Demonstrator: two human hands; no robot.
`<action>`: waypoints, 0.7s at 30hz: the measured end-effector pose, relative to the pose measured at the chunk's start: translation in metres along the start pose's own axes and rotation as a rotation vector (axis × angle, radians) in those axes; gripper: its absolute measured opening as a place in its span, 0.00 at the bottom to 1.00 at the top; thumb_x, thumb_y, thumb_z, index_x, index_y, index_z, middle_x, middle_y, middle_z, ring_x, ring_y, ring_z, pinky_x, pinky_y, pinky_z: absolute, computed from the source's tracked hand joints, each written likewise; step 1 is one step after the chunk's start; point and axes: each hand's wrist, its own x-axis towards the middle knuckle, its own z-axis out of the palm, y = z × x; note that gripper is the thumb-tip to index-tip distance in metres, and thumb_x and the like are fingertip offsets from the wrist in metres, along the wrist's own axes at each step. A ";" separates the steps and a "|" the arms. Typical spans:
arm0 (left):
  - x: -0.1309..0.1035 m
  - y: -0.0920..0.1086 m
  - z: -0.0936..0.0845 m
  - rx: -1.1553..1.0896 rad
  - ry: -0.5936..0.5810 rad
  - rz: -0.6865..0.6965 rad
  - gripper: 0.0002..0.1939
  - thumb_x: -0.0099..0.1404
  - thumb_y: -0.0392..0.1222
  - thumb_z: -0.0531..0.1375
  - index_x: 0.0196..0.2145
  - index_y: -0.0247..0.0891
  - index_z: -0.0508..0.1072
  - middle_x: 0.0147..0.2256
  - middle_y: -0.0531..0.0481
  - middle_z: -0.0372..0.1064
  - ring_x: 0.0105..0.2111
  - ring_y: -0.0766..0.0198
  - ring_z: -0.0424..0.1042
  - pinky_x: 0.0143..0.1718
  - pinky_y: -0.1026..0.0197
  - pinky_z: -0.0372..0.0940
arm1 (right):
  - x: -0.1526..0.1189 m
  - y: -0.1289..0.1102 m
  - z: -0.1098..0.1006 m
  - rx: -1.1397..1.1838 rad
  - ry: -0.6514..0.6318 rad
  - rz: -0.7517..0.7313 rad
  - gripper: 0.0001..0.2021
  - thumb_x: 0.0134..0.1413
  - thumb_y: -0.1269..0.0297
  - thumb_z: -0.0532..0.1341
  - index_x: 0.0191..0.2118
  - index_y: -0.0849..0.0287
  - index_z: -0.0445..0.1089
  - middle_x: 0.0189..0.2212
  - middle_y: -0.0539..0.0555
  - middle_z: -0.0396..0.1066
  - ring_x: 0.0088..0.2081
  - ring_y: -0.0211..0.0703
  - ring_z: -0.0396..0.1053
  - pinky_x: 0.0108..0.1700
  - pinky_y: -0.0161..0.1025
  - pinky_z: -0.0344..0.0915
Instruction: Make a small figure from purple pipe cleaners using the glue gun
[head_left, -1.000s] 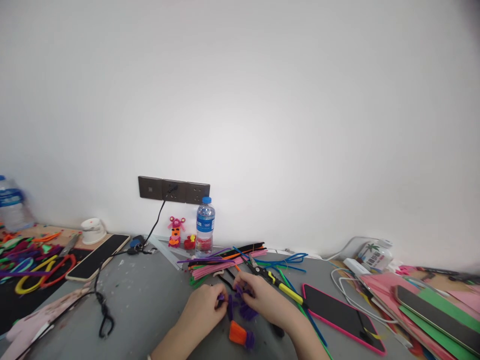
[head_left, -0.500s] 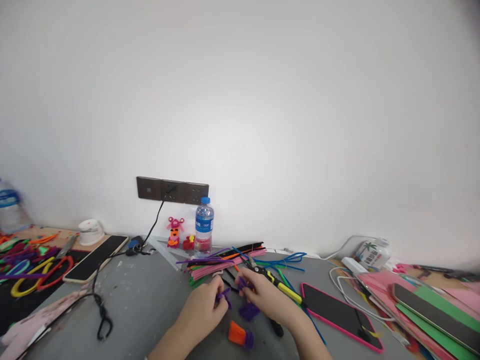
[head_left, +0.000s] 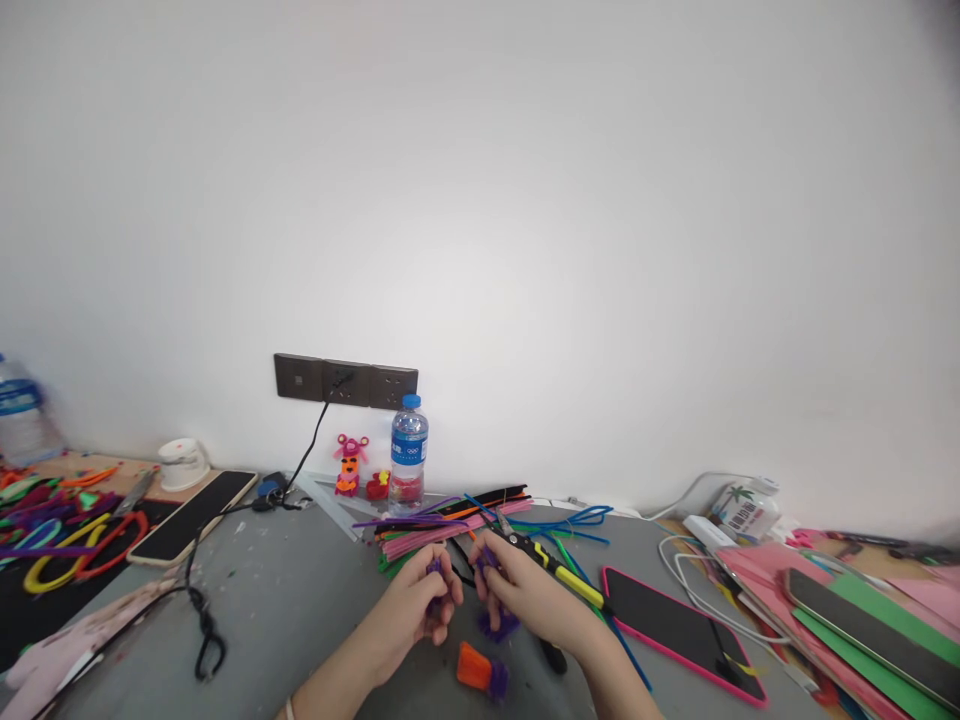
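Note:
My left hand (head_left: 421, 598) is closed, with a bit of purple pipe cleaner (head_left: 435, 568) showing between thumb and fingers. Close to its right, my right hand (head_left: 514, 588) pinches another purple pipe cleaner piece (head_left: 486, 557). Whether the two pieces join cannot be seen. Beneath the right hand a fuzzy purple pipe cleaner piece (head_left: 501, 628) lies on the grey table (head_left: 262, 620). Nearer me is a small orange pipe cleaner piece (head_left: 474, 667) with a purple end. Pliers with yellow and black handles (head_left: 574, 582) lie partly behind my right hand.
Loose pipe cleaners (head_left: 420, 540) lie behind my hands, near a water bottle (head_left: 409, 455) and a small pink and orange figure (head_left: 349, 468). On the right are a pink-edged phone (head_left: 682, 632) and coloured sheets (head_left: 885, 640). Scissors (head_left: 67, 565) and another phone (head_left: 193, 515) lie left.
My left hand has turned so its fingers curl into view, and the purple piece in it shows less. The right hand's fingers now point further down. Things on the table have stayed put.

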 end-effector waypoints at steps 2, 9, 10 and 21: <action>0.000 0.004 -0.001 -0.185 0.015 -0.040 0.03 0.61 0.34 0.51 0.33 0.39 0.62 0.28 0.55 0.67 0.22 0.70 0.65 0.20 0.69 0.57 | 0.001 -0.002 0.000 0.070 -0.004 0.021 0.02 0.60 0.64 0.48 0.39 0.54 0.55 0.24 0.43 0.68 0.16 0.32 0.66 0.19 0.28 0.53; 0.001 0.017 -0.003 -0.484 -0.011 -0.143 0.16 0.69 0.47 0.51 0.40 0.32 0.72 0.42 0.40 0.72 0.39 0.58 0.73 0.42 0.58 0.64 | 0.014 -0.005 0.005 0.203 0.220 -0.063 0.15 0.57 0.47 0.52 0.34 0.55 0.55 0.17 0.44 0.67 0.13 0.34 0.59 0.18 0.31 0.52; 0.001 0.016 -0.004 -0.500 -0.047 -0.137 0.17 0.70 0.47 0.50 0.42 0.31 0.73 0.43 0.39 0.72 0.40 0.57 0.73 0.43 0.58 0.64 | 0.016 -0.005 0.007 0.190 0.238 -0.075 0.15 0.57 0.47 0.53 0.34 0.55 0.56 0.15 0.43 0.66 0.13 0.34 0.58 0.18 0.31 0.52; 0.000 0.012 -0.002 -0.500 -0.129 -0.152 0.17 0.69 0.45 0.52 0.44 0.31 0.74 0.39 0.41 0.74 0.40 0.57 0.73 0.44 0.57 0.63 | 0.020 0.001 0.016 0.096 0.280 -0.066 0.09 0.53 0.58 0.57 0.36 0.58 0.64 0.21 0.46 0.64 0.15 0.35 0.62 0.17 0.32 0.56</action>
